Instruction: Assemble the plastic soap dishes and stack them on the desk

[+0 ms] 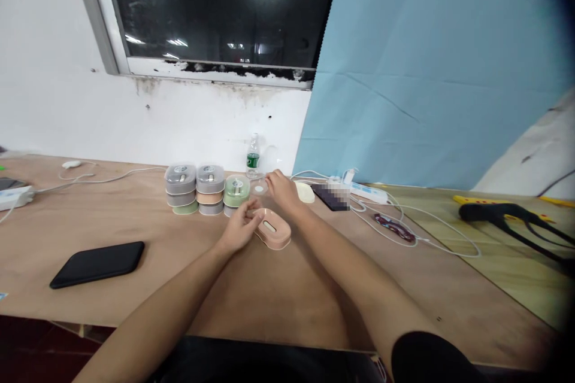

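Note:
My left hand (242,228) is closed around the near-left end of a peach-pink oval box (275,228) with a slot in its top. The box sits low over the wooden table, angled to the right. My right hand (282,187) is just beyond it, fingertips pinched at the edge of a clear plastic lid (259,187) with a pale round spot. Left of my hands stand stacked oval boxes in grey (181,179), peach (209,197) and green (236,189), topped with clear lids. My left hand partly hides the nearest stack.
A water bottle (253,157) stands by the wall behind the lid. Right of my right hand lie a cream oval piece (305,192), a dark phone (330,197), a power strip (368,192) and cables. A black flat case (97,264) lies at the left.

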### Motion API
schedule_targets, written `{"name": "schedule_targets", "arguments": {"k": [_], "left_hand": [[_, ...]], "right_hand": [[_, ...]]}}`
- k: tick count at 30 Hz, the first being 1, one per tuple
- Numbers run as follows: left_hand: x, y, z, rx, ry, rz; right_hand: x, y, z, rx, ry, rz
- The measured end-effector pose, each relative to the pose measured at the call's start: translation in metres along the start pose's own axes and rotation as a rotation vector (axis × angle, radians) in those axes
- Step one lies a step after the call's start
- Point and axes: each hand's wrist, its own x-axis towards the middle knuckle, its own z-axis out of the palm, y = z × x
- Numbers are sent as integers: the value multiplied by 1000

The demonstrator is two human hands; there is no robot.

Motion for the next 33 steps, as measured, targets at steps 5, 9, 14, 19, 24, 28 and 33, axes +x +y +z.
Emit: {"name": "schedule_targets", "arguments": {"k": [5,9,14,19,24,28,33], "left_hand": [[-6,4,-8,404,-103,140],[-8,9,-11,569,-154,226],[-7,9,-12,605,-204,221],[-7,9,-11,624,-226,226],[-7,1,-13,640,-223,205],[-7,-7,-16,614,-250,161],[-7,-12,-13,624,-297,128]], "right_hand": [[27,2,27,-122,-203,4],[34,-5,43,-108,-270,-15],[26,-9,53,-89,-300,15],[23,-7,52,-47,-293,44],[19,-5,38,57,-206,35],[-21,4,19,262,-55,-3],[-94,25,-5,397,-128,-146]]}}
